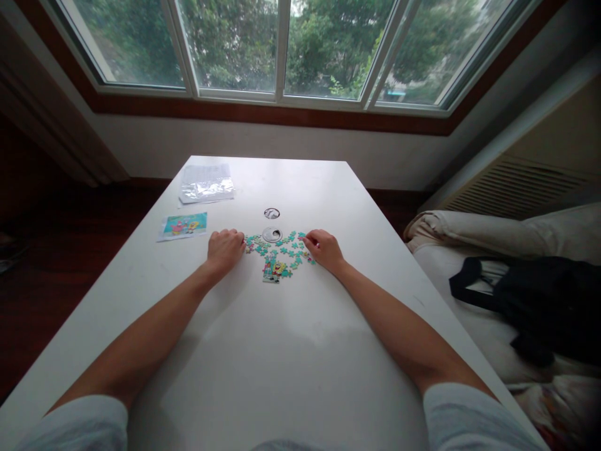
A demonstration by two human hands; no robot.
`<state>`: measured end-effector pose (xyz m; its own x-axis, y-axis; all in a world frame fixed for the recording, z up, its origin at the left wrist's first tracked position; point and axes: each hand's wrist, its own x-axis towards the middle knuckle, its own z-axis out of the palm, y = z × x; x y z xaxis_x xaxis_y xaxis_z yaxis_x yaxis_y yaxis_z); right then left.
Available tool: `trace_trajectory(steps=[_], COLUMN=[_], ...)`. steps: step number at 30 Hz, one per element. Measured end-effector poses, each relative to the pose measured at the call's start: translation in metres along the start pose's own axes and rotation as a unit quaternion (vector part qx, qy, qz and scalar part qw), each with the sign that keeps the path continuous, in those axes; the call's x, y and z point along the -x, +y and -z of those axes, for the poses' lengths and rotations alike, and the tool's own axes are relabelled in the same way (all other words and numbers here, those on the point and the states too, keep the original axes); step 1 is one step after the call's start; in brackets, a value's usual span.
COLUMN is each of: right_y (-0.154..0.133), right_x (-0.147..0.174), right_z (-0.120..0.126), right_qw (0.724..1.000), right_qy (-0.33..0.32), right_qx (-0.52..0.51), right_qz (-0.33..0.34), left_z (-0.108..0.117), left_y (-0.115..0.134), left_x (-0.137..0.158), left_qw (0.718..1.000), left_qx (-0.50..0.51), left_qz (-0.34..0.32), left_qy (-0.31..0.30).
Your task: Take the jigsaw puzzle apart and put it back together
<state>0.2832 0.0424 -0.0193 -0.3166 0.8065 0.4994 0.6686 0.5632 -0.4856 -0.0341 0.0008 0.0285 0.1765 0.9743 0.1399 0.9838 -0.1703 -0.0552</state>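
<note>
Loose jigsaw puzzle pieces [298,254], mostly turquoise with bits of yellow and pink, lie scattered on the white table [277,351]. Just in front of them is a small joined section of the puzzle [273,269] with a yellow cartoon figure. My left hand [226,247] rests at the left edge of the pieces, fingers curled; its fingertips are hidden, so what they hold, if anything, does not show. On the right side, my right hand [323,248] has thumb and forefinger pinched together at a puzzle piece [304,239] by the edge of the scatter.
A round silvery disc [272,234] lies behind the pieces, with a dark-and-white round item [272,213] farther back. A cartoon picture card [184,225] and a clear plastic packet [207,183] are at the left. Dark clothing [549,307] lies on the pale sofa [516,228].
</note>
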Motion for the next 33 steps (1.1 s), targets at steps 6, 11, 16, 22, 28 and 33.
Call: trace_trajectory(steps=[6, 11, 16, 22, 28, 33], right_y=[0.0004, -0.0006, -0.0024, -0.0047, -0.0049, -0.0046], right_x=[0.0011, 0.0013, 0.0009, 0.0017, 0.0013, 0.0013], right_z=[-0.0028, -0.0021, -0.0007, 0.0007, 0.0005, 0.0003], right_qw=[1.0, 1.0, 1.0, 1.0, 1.0, 0.999], right_qy=[-0.008, -0.01, -0.014, -0.023, -0.024, -0.028], right_qx=[-0.011, -0.014, -0.017, -0.02, -0.015, -0.017], right_qz=[0.013, 0.012, 0.013, 0.006, 0.006, 0.005], left_z=[0.0018, 0.003, 0.0029, -0.0006, 0.0004, -0.0008], left_y=[-0.0011, -0.0005, 0.001, -0.0043, -0.0065, -0.0059], left_x=[-0.0007, -0.0006, -0.0002, -0.0036, -0.0044, -0.0037], left_qw=[1.0, 1.0, 1.0, 0.997, 0.997, 0.998], left_qx=[0.012, 0.01, 0.01, 0.057, 0.049, 0.049], left_qz=[-0.009, -0.012, -0.004, 0.027, 0.036, 0.029], left_qy=[-0.007, -0.013, -0.021, -0.033, -0.037, -0.032])
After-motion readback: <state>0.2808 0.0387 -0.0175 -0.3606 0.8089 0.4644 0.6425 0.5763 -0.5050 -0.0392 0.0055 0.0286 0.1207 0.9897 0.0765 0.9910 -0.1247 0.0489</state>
